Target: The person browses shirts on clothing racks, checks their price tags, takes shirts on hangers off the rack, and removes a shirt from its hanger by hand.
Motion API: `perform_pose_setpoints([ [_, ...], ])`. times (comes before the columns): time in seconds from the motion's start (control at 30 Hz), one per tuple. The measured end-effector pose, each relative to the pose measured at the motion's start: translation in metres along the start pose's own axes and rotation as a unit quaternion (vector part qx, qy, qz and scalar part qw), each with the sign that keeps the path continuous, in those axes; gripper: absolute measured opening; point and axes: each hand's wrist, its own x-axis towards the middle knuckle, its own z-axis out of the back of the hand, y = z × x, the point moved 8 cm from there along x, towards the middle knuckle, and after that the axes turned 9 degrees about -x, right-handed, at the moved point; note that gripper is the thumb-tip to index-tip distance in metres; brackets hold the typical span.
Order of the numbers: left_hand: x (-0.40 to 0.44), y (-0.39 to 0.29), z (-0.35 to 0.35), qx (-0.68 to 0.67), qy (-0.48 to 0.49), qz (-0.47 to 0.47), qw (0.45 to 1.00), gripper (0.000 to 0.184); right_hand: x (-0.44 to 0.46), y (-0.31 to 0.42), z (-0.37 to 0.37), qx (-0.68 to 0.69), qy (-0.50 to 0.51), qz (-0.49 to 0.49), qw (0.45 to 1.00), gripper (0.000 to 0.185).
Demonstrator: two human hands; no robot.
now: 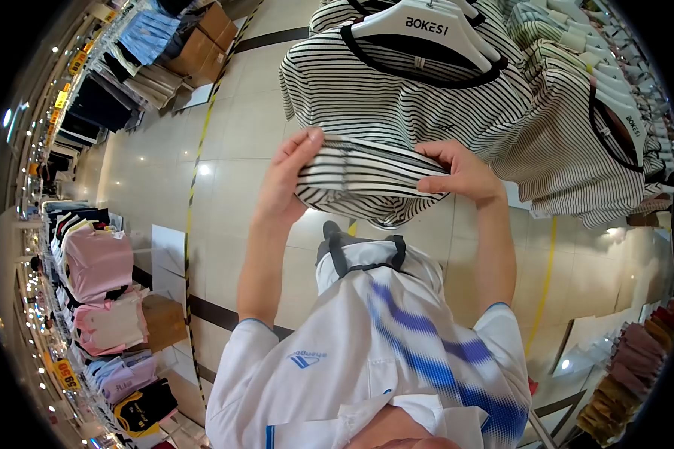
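Two hands on one striped tee (367, 97). It's straight ahead of me, on a white hanger (457, 36) marked BOKESI, black neckband (408, 77) at the top.

Left hand (286, 179): grasping the lower part at its left end, thumb on top, most other fingers hidden by cloth. Right hand (464, 172): gripping the right end between thumb and fingers. Cloth between them is drawn toward me, stripes running mostly crosswise, underside bunched.

More striped tees (554, 142) hang just beside it on my right. Tiled floor (240, 135) below. Well apart on my left: pink top (97, 262), carton (165, 322), orange price tag (66, 376); yellow-black tape (189, 202) on the floor this side of them. Brown clothes (606, 400) hang at lower right, well clear of my hands.
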Motion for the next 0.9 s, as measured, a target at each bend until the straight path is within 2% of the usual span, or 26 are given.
perform_pose_setpoints([
  [0.03, -0.001, -0.009, 0.001, -0.004, -0.042, -0.018, 0.999, 0.019, -0.002, 0.003, -0.001, -0.052, 0.023, -0.008, 0.998, 0.022],
  [0.1, -0.001, -0.021, -0.004, -0.033, -0.025, -0.029, 0.999, 0.019, -0.009, -0.011, 0.011, -0.063, 0.016, -0.044, 0.997, 0.023],
  [0.2, -0.001, -0.039, -0.001, -0.055, 0.013, -0.062, 0.996, 0.015, -0.023, -0.046, 0.035, -0.137, -0.027, -0.077, 0.987, 0.012],
  [0.23, 0.001, -0.041, 0.006, -0.057, 0.011, -0.061, 0.996, 0.015, -0.029, -0.057, 0.040, -0.137, -0.027, -0.079, 0.987, 0.012],
  [0.33, 0.004, -0.051, 0.044, -0.123, -0.121, -0.090, 0.981, 0.016, -0.047, -0.081, 0.057, -0.137, -0.074, -0.126, 0.980, 0.012],
  [0.43, 0.007, -0.060, 0.040, -0.170, -0.090, -0.094, 0.977, 0.018, -0.069, -0.114, 0.075, -0.110, -0.130, -0.149, 0.974, 0.016],
  [0.5, 0.013, -0.067, 0.066, -0.200, -0.089, -0.084, 0.972, 0.021, -0.081, -0.136, 0.079, -0.109, -0.142, -0.146, 0.973, 0.019],
  [0.57, 0.015, -0.072, 0.081, -0.256, -0.076, -0.091, 0.959, 0.021, -0.097, -0.159, 0.092, -0.044, -0.180, -0.073, 0.980, 0.020],
  [0.6, 0.017, -0.070, 0.086, -0.260, -0.076, -0.083, 0.959, 0.021, -0.107, -0.173, 0.095, 0.056, -0.181, -0.114, 0.975, 0.019],
  [0.63, 0.019, -0.069, 0.089, -0.260, -0.069, -0.083, 0.959, 0.021, -0.110, -0.166, 0.090, 0.054, -0.187, -0.118, 0.974, 0.019],
  [0.73, 0.023, -0.057, 0.093, -0.259, -0.071, -0.074, 0.960, 0.021, -0.098, -0.138, 0.067, 0.229, -0.264, -0.053, 0.936, 0.023],
  [0.77, 0.022, -0.051, 0.098, -0.255, -0.083, -0.074, 0.961, 0.021, -0.099, -0.138, 0.067, 0.228, -0.269, -0.054, 0.934, 0.023],
  [0.83, 0.018, -0.044, 0.114, -0.234, -0.117, -0.091, 0.961, 0.020, -0.089, -0.128, 0.056, 0.359, -0.218, -0.014, 0.907, 0.027],
  [0.87, 0.013, -0.042, 0.122, -0.167, -0.153, -0.106, 0.968, 0.019, -0.091, -0.129, 0.056, 0.366, -0.285, -0.031, 0.886, 0.027],
  [0.9, 0.009, -0.042, 0.130, -0.100, -0.189, -0.121, 0.969, 0.020, -0.086, -0.123, 0.052, 0.366, -0.285, -0.030, 0.885, 0.027],
])
